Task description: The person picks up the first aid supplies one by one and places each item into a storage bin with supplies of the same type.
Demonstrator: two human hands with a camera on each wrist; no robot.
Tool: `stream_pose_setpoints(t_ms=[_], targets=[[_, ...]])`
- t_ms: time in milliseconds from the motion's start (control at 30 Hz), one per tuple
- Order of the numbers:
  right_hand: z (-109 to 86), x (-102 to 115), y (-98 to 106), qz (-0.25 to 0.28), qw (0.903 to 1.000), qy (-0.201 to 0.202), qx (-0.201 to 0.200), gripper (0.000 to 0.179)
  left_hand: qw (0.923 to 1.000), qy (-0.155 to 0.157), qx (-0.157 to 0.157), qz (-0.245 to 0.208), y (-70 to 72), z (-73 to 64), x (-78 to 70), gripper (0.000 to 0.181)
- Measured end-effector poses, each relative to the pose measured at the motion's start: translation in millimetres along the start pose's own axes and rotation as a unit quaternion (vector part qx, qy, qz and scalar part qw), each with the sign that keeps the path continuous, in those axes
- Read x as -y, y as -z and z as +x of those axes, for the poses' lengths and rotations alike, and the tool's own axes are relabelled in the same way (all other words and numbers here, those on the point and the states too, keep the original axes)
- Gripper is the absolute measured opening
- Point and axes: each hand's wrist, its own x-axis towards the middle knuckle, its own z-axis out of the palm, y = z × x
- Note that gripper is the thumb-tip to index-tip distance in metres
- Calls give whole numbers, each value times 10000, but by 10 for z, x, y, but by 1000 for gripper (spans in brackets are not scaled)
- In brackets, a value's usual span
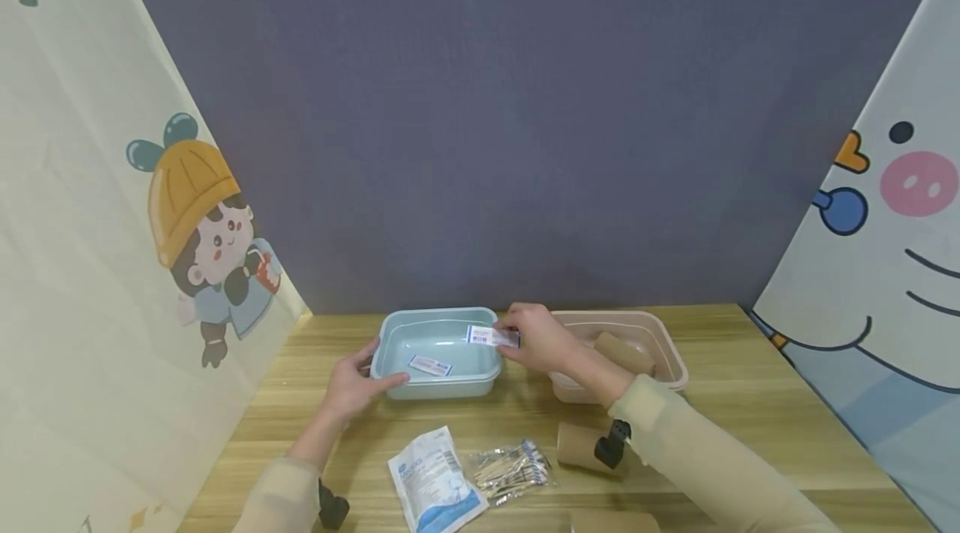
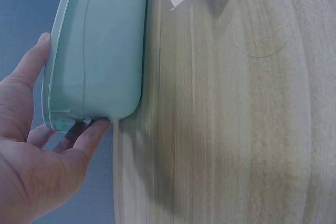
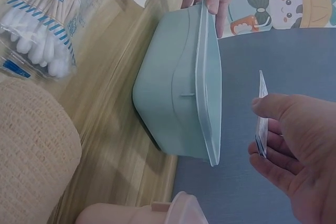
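Note:
My left hand grips the left end of a light blue plastic basin, thumb along its rim and fingers against the outer wall. Inside the basin lies a small flat white packet with blue print. Over the basin's right side, my right hand pinches a similar flat packet between thumb and fingers. The right wrist view catches this packet nearly edge-on, above the basin's rim.
To the right stands a pink basin holding a tan roll. Nearer me on the wooden table lie a white-and-blue pouch, a clear bag of cotton swabs, and two more tan rolls, one below my right forearm.

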Motion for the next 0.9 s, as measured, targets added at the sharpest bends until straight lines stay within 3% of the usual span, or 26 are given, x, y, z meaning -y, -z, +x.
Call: stream_pose_setpoints(t_ms=[333,900], targets=[[8,-36,-84,160,9993,-266,191,26,10000,-59,-39,-2,-9,-12,0,100],[77,-13,-143,54,9999,-73,116,24,10000,-61,-36,-62,-7,-5,20,99]])
